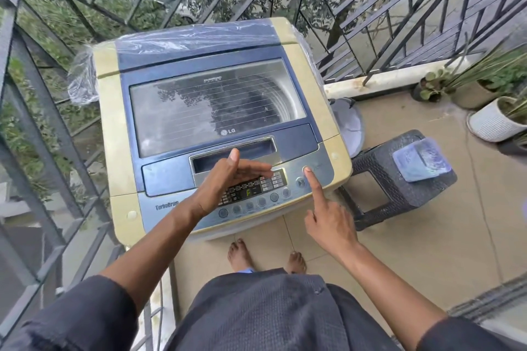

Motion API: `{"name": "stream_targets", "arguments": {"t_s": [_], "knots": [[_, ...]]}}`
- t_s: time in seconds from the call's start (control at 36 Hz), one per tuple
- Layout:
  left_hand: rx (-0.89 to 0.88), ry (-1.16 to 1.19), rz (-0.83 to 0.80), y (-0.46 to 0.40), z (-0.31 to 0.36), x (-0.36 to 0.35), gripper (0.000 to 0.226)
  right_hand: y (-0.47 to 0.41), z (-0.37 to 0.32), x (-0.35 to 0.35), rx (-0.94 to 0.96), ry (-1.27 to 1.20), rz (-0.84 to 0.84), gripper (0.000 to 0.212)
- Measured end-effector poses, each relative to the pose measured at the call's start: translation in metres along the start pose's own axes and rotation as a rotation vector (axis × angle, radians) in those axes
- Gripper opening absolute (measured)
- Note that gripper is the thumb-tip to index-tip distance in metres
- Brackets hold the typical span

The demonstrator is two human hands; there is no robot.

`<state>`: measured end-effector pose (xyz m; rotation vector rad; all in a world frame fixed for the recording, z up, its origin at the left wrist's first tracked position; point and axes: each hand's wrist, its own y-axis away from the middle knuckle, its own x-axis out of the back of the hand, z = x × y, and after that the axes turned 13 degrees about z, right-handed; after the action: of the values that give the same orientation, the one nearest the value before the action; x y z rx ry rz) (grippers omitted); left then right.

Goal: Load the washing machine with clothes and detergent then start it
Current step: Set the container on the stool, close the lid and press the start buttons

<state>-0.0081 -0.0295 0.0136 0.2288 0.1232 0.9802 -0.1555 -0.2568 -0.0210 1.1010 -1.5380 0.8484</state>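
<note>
Lid's down on the washing machine (216, 111), so right hand (328, 225) pokes the power button (306, 169) at the panel's right corner with one finger, holding nothing; left hand (228, 179) hovers flat, empty.

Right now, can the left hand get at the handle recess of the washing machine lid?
Probably yes. The left hand hovers open just in front of the handle recess of the closed lid, thumb near its edge, and nothing lies between. The right hand is away to the side, its index finger on a round button.
</note>
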Motion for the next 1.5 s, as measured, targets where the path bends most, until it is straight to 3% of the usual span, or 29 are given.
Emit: {"name": "stream_targets", "arguments": {"t_s": [0.14,0.31,0.39,0.86,1.14,1.5], "knots": [[0.032,0.009,0.027,-0.002,-0.001,0.0,0.092,0.002,-0.007,0.005,0.082,-0.015,-0.014,0.099],[0.022,0.046,-0.005,-0.003,0.002,0.001,0.104,0.008,-0.022,-0.002,0.178,-0.193,-0.136,0.095],[0.036,0.064,0.011,-0.005,-0.001,0.003,0.092,0.008,-0.029,-0.006,0.196,-0.238,-0.158,0.096],[0.118,0.114,-0.039,-0.012,0.0,0.006,0.088,0.011,-0.05,-0.003,0.364,-0.183,-0.229,0.09],[0.129,-0.006,-0.095,-0.019,0.012,0.007,0.087,0.014,-0.067,0.002,0.441,-0.162,-0.255,0.088],[0.11,0.009,-0.222,-0.021,0.009,0.017,0.092,0.019,-0.071,-0.005,0.411,-0.192,-0.338,0.093]]}}
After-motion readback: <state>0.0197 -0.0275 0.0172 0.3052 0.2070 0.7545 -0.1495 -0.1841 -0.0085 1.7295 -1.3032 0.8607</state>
